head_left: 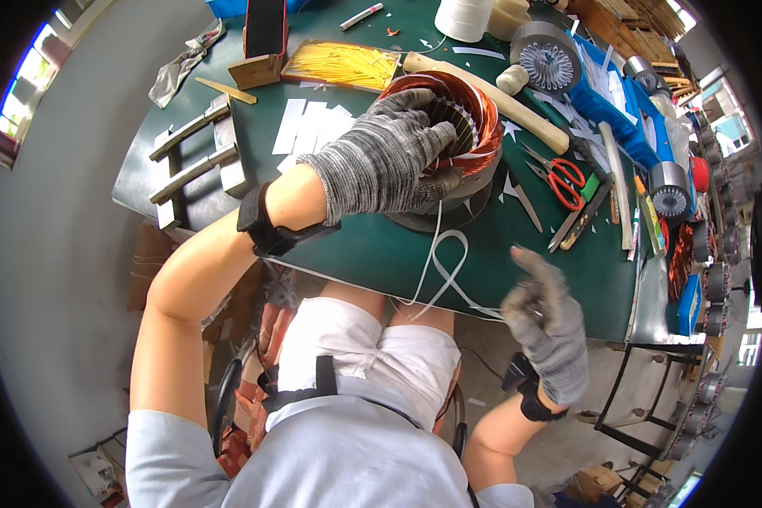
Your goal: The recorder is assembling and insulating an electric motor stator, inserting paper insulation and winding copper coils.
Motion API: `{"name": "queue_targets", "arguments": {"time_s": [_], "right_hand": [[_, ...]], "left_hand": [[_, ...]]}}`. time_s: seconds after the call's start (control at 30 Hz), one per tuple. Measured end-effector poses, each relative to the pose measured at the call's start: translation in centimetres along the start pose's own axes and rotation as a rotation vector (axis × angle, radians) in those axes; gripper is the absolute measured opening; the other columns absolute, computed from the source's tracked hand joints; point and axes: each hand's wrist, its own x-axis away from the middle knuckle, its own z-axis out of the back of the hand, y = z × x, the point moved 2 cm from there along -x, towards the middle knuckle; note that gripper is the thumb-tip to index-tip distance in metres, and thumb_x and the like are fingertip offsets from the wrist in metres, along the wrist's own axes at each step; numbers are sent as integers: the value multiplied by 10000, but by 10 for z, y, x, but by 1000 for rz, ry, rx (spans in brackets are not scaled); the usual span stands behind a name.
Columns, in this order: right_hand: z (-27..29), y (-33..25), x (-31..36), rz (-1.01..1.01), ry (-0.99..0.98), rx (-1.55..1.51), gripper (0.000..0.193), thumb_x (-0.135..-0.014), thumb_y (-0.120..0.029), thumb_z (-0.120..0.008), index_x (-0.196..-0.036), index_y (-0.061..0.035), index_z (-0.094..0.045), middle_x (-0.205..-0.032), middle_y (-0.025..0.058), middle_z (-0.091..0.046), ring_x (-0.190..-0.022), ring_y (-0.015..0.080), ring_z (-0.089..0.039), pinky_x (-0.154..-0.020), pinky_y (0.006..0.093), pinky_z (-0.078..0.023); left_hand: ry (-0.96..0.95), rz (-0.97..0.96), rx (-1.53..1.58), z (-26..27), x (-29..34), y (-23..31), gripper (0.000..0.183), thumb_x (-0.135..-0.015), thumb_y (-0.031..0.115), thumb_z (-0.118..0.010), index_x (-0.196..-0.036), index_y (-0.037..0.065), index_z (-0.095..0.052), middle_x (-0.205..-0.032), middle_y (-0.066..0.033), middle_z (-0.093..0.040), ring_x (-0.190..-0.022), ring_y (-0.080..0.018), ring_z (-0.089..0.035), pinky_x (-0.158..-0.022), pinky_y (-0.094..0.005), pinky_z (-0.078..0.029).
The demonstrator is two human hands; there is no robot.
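Observation:
A motor stator (485, 123) with red-brown copper windings stands on the green table in front of me. My left hand (381, 152), in a grey knit glove, is closed over the near left of its winding, fingers reaching into the bore. From the stator's near side a narrow white lacing tape (433, 262) hangs down, loops on itself and runs over the table edge to my right hand. That gloved right hand (549, 317) is off the table's front edge, fingers curled at the tape's end, the index finger partly raised and blurred. The exact grip on the tape is hard to see.
Red-handled scissors (565, 182) and knives lie right of the stator, with a wooden mallet (491, 100) behind it. A tray of yellow strips (340, 66), white paper pieces (309, 125) and a metal frame (196, 157) are leftward. Blue bins (605, 97) line the right.

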Motion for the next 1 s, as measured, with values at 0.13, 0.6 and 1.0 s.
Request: {"name": "queue_targets", "arguments": {"time_s": [0.13, 0.6, 1.0], "right_hand": [[-16, 12, -22, 352, 801, -99, 417, -811, -50, -635, -1196, -78, -478, -799, 11, -568, -675, 67, -497, -623, 193, -427], [-62, -4, -109, 621, 867, 226, 410, -813, -25, -485, -1218, 16, -429, -1185, 193, -454, -1113, 313, -418, -980, 400, -320], [-70, 31, -66, 332, 621, -1, 255, -900, -66, -434, -1136, -2, -504, -1064, 160, -577, -960, 243, -560, -892, 330, -415]], "left_hand": [[164, 64, -10, 0, -9, 7, 588, -691, 324, -686, -1172, 49, -489, -1181, -158, -502, -1139, -358, -430, -1022, -437, -289], [32, 64, -307, 16, -11, 14, 566, -781, 368, -615, -1256, 111, -445, -1326, -109, -430, -1280, -331, -320, -1077, -522, -84], [231, 1, -45, -9, -1, 27, 188, -762, 202, -602, -879, 60, -564, -795, -102, -548, -864, -319, -531, -972, -493, -292]]}}
